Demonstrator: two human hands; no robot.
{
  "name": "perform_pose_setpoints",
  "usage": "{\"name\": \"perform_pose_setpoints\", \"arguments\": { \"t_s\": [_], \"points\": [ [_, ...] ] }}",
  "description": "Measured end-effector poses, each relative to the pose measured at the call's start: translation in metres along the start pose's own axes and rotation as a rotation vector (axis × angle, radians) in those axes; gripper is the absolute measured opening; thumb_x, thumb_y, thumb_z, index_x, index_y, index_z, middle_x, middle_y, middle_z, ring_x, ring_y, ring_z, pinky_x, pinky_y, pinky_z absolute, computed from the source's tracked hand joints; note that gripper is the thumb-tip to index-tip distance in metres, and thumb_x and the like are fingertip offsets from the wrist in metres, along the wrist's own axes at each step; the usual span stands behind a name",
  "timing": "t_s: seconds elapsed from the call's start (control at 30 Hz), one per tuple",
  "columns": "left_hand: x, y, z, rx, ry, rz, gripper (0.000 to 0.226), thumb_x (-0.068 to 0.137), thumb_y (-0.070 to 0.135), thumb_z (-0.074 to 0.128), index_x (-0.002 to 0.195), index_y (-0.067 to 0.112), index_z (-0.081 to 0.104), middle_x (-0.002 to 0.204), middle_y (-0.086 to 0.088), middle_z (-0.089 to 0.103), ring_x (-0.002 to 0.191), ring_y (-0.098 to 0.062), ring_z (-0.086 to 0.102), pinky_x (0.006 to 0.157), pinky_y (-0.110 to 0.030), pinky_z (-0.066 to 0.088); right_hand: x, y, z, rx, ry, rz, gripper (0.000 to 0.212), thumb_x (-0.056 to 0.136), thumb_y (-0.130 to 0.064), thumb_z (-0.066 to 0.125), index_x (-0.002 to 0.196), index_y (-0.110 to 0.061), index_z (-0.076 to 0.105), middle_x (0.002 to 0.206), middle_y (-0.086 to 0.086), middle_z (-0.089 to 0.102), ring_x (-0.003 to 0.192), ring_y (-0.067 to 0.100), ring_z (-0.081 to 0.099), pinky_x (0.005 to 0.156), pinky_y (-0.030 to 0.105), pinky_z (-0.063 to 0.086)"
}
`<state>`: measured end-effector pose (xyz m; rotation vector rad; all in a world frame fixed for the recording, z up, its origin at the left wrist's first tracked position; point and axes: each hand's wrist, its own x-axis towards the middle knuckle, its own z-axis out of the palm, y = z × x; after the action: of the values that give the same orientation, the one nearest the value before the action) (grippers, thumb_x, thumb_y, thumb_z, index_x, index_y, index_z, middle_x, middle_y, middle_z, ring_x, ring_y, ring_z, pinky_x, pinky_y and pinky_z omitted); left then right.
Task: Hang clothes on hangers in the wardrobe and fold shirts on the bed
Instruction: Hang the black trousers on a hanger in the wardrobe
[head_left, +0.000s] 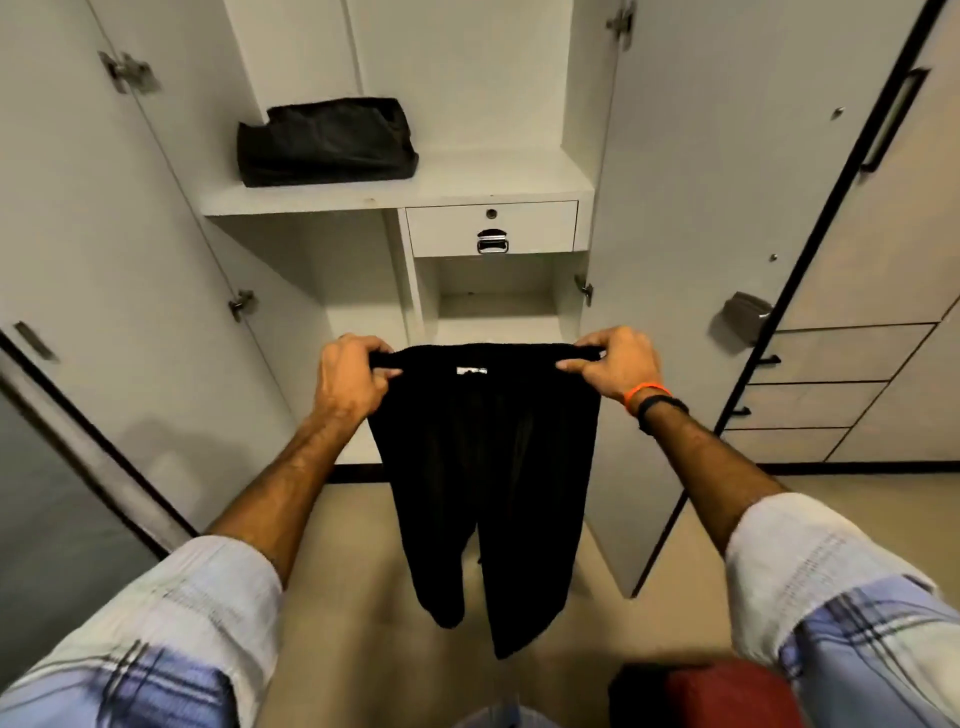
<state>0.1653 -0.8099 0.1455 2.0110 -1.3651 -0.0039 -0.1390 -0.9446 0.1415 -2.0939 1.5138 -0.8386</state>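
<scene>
A small drawer (491, 228) sits under the right end of the shelf, with a round keyhole (491, 213) above a chrome pull handle (492, 243). Metal hinges (127, 71) show on the left door, and another hinge (622, 21) at the top of the right one. Right of that door stands a wood-grain cabinet (883, 270) with a long dark handle (893, 122) and stacked drawers (810, 382) below. A grey lock box (743, 312) is fixed low on the right door. The floor (332, 525) is beige. At the bottom edge lies something red (727, 696), partly out of view.
</scene>
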Motion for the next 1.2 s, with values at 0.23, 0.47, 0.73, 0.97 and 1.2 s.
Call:
{"name": "perform_pose_setpoints", "arguments": {
  "t_s": [0.23, 0.47, 0.73, 0.97, 1.2],
  "points": [
    [0.004, 0.001, -0.015, -0.573, -0.232, -0.227, 0.021, 0.092, 0.023, 0.068, 0.109, 0.012, 0.07, 0.1, -0.006, 0.072, 0.093, -0.023, 0.069, 0.081, -0.031, 0.055, 0.009, 0.013, -0.002, 0.84, -0.27, 0.147, 0.033, 0.088, -0.013, 0.071, 0.117, 0.003, 0.066, 0.113, 0.02, 0.07, 0.104, 0.032, 0.068, 0.099, 0.044, 0.052],
    [-0.002, -0.001, -0.006, -0.713, -0.283, -0.305, 0.022, 0.099, 0.025, 0.059, 0.102, 0.006, 0.069, 0.082, -0.003, 0.069, 0.068, -0.014, 0.066, 0.055, -0.018, 0.05, -0.001, 0.01, -0.003, 0.828, -0.317, 0.163, 0.033, 0.093, -0.02, 0.066, 0.116, 0.003, 0.066, 0.108, 0.016, 0.072, 0.093, 0.024, 0.07, 0.081, 0.027, 0.058],
    [-0.005, -0.002, -0.013, -0.952, -0.428, -0.498, 0.03, 0.094, 0.027, 0.063, 0.116, 0.006, 0.066, 0.106, -0.011, 0.073, 0.098, -0.025, 0.071, 0.07, -0.026, 0.06, -0.012, 0.004, -0.025, 1.051, -0.444, 0.29, 0.039, 0.083, -0.019, 0.068, 0.114, 0.003, 0.064, 0.095, 0.01, 0.073, 0.085, 0.02, 0.071, 0.07, 0.023, 0.059],
    [0.003, 0.022, 0.022, -0.647, -0.156, -0.532, 0.041, 0.073, 0.042, 0.072, 0.098, 0.01, 0.072, 0.095, -0.006, 0.074, 0.093, -0.027, 0.071, 0.088, -0.042, 0.058, 0.013, -0.017, 0.021, 0.553, -0.107, 0.344, 0.036, 0.076, -0.037, 0.077, 0.091, -0.005, 0.071, 0.093, 0.01, 0.075, 0.09, 0.026, 0.072, 0.084, 0.041, 0.058],
    [-0.016, 0.105, 0.041, -0.546, 0.022, -0.454, 0.032, 0.089, 0.04, 0.068, 0.102, 0.011, 0.067, 0.106, -0.007, 0.071, 0.098, -0.026, 0.066, 0.089, -0.032, 0.054, -0.004, -0.078, 0.049, 0.52, -0.087, 0.155, 0.026, 0.087, -0.039, 0.07, 0.086, -0.013, 0.074, 0.084, -0.001, 0.074, 0.083, 0.015, 0.07, 0.075, 0.032, 0.058]
  ]
}}
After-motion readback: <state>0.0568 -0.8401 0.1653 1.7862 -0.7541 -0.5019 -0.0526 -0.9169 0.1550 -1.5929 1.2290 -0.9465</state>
